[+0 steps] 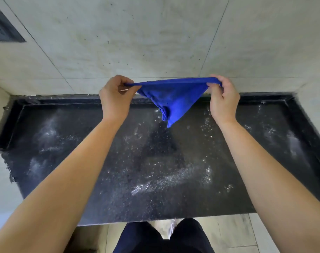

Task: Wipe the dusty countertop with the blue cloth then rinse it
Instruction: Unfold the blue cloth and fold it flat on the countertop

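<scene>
The dark speckled countertop (155,161) fills the lower half of the view, its dust lying in pale patches from 3 o'clock round to 9 o'clock, and no container or sink is visible. Above its rear edge at 12 o'clock, clear of the surface, hangs the blue cloth (172,99); it looks light, soft and limp, best gripped by its corners. The left hand (115,99) and right hand (224,101) each pinch one upper corner, stretching that edge taut.
</scene>
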`<state>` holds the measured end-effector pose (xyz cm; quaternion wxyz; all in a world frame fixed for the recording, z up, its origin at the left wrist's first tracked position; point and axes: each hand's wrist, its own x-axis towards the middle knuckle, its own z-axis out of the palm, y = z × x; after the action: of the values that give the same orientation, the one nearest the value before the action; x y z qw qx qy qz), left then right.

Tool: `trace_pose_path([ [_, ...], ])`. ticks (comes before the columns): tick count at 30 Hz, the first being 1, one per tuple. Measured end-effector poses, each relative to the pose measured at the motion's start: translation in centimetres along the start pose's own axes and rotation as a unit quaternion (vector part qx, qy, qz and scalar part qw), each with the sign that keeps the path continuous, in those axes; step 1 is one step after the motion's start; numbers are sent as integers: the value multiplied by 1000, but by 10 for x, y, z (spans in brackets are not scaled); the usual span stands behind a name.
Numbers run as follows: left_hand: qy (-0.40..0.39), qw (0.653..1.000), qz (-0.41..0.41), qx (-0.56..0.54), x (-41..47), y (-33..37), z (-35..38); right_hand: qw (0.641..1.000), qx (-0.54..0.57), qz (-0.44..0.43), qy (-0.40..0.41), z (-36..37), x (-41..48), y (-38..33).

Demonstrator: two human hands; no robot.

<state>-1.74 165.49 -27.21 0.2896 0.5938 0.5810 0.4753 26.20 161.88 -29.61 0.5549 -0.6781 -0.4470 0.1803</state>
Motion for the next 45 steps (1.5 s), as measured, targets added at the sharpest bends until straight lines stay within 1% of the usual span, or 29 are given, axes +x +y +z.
trace_pose_path([
  [2,12,1000,27,0,-12,6,-9,1000,13,-21,9,-5,-10,-9],
  [4,14,999,30,20,-31,-2,-16,1000,24,-19,5,-8,-25,-8],
  [6,2,998,38,57,-57,-23,-20,1000,21,13,-17,-7,-47,6],
  [8,-23,996,14,85,-91,-55,-21,995,-18,72,-62,-2,-75,34],
  [11,-102,984,-74,128,-146,-114,-20,968,-94,159,-170,2,-123,83],
  [14,-193,955,-138,177,-192,-159,-23,921,-155,224,-278,-3,-167,117],
  [17,-238,936,-151,210,-218,-176,-26,893,-198,245,-320,-10,-194,136],
  [21,-256,919,-128,272,-225,-174,-24,872,-227,266,-343,-19,-206,140],
  [23,-264,916,-119,277,-221,-174,-21,867,-241,261,-349,-22,-204,140],
  [27,-264,906,-109,313,-202,-176,-13,878,-247,247,-328,-18,-185,139],
  [31,-284,865,-153,384,-169,-172,4,847,-333,197,-366,-3,-163,138],
  [32,-281,863,-165,386,-159,-173,10,846,-340,184,-366,3,-156,141],
  [34,-257,875,-182,368,-136,-177,26,861,-331,165,-350,18,-143,151],
  [36,-225,896,-199,327,-112,-184,44,877,-316,146,-332,38,-128,161],
  [39,-193,917,-230,264,-78,-193,77,881,-323,98,-332,70,-104,174],
  [42,-187,926,-234,228,-59,-199,110,862,-377,7,-340,100,-87,182],
  [45,-196,924,-253,211,-54,-206,131,824,-411,-49,-387,124,-86,189],
])
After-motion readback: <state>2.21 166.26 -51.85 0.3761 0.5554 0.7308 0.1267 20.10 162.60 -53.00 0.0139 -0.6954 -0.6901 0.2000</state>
